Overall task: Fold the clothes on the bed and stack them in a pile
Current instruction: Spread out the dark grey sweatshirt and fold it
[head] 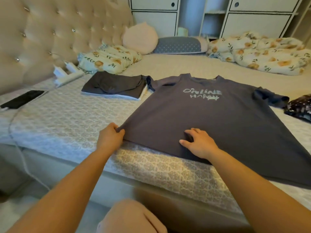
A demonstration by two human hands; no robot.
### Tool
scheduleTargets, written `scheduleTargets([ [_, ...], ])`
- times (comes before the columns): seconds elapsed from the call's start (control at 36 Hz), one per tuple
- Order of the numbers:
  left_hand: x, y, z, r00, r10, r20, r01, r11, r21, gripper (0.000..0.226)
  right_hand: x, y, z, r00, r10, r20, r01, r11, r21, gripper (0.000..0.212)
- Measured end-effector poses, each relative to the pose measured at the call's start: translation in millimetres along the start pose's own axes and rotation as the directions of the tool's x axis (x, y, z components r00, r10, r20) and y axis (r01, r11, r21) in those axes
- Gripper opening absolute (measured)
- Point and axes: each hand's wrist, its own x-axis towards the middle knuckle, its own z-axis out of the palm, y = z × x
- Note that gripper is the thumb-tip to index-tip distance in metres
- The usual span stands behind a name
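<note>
A dark grey T-shirt with pale lettering lies spread flat, front up, on the bed, its neck pointing away from me. My left hand pinches the shirt's near left hem corner. On the hem further right, my right hand rests with fingers bent, pressing into the cloth. To the far left of the shirt sits a small pile of folded clothes, dark grey on top with white beneath. A dark patterned garment lies crumpled at the right edge.
A black phone on a white cable lies at the left, with white chargers near the tufted headboard. Floral bedding and pillows line the far side, more floral bedding at the far right. My knee is at the bed's near edge.
</note>
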Motion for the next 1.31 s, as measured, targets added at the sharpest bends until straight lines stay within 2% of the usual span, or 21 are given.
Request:
scheduleTargets([
  [0.06, -7.8, -11.9, 0.0, 0.999, -0.020, 0.030, 0.015, 0.992, 0.129, 0.023, -3.6, -1.1, 13.6, 1.000, -0.010, 0.023, 0.011, 0.999, -0.034, 0.066],
  [0.14, -12.7, -14.6, -3.0, 0.999, -0.040, 0.007, 0.037, 0.977, 0.212, 0.015, -9.8, 2.4, 31.1, 1.000, -0.031, -0.003, 0.031, 0.998, -0.048, 0.066],
  [0.22, -6.4, -10.4, -11.4, 1.000, -0.017, 0.020, 0.012, 0.967, 0.255, 0.031, -9.6, 2.3, 25.1, 0.999, -0.029, -0.027, 0.027, 0.998, -0.063, 0.063],
  [0.31, 4.2, 2.0, -18.5, 0.999, 0.054, 0.008, -0.054, 0.956, 0.289, 0.042, -2.0, 1.5, 4.6, 0.997, -0.013, -0.080, 0.008, 0.998, -0.064, 0.049],
  [0.36, 8.1, 19.6, -13.7, 0.989, 0.148, 0.023, -0.148, 0.944, 0.294, 0.043, 4.8, 2.6, -5.0, 0.988, 0.025, -0.155, -0.029, 0.999, -0.022, 0.044],
  [0.44, 11.8, 49.4, 10.2, 0.945, 0.296, 0.138, -0.324, 0.905, 0.276, 0.043, 18.5, 10.7, -2.5, 0.972, 0.073, -0.222, -0.085, 0.995, -0.046, 0.053],
  [0.53, 22.8, 69.8, 41.7, 0.878, 0.364, 0.312, -0.460, 0.824, 0.332, 0.055, 32.0, 21.0, 12.3, 0.983, 0.102, -0.155, -0.114, 0.991, -0.070, 0.060],
  [0.64, 52.8, 81.8, 81.8, 0.776, 0.311, 0.549, -0.585, 0.679, 0.442, 0.069, 58.7, 33.3, 17.4, 0.981, 0.099, -0.168, -0.115, 0.989, -0.090, 0.065],
  [0.72, 77.6, 88.9, 112.7, 0.764, 0.248, 0.596, -0.560, 0.713, 0.421, 0.074, 86.9, 41.1, 12.2, 0.985, 0.108, -0.135, -0.126, 0.983, -0.131, 0.071],
  [0.97, 164.8, 138.8, 193.7, 0.827, 0.222, 0.517, -0.482, 0.753, 0.448, 0.081, 189.7, 62.4, -17.2, 0.989, 0.076, -0.125, -0.096, 0.981, -0.167, 0.075],
  [1.17, 232.4, 174.5, 238.4, 0.855, 0.288, 0.432, -0.487, 0.733, 0.475, 0.076, 275.2, 73.9, -40.4, 0.991, 0.045, -0.122, -0.064, 0.986, -0.152, 0.071],
  [1.22, 245.2, 180.0, 246.6, 0.868, 0.359, 0.344, -0.489, 0.738, 0.465, 0.070, 295.6, 74.2, -43.4, 0.991, 0.033, -0.133, -0.054, 0.987, -0.152, 0.069],
  [1.31, 272.2, 187.1, 252.9, 0.867, 0.497, 0.045, -0.463, 0.767, 0.444, 0.056, 325.0, 72.4, -49.0, 0.986, 0.019, -0.166, -0.045, 0.987, -0.155, 0.069],
])
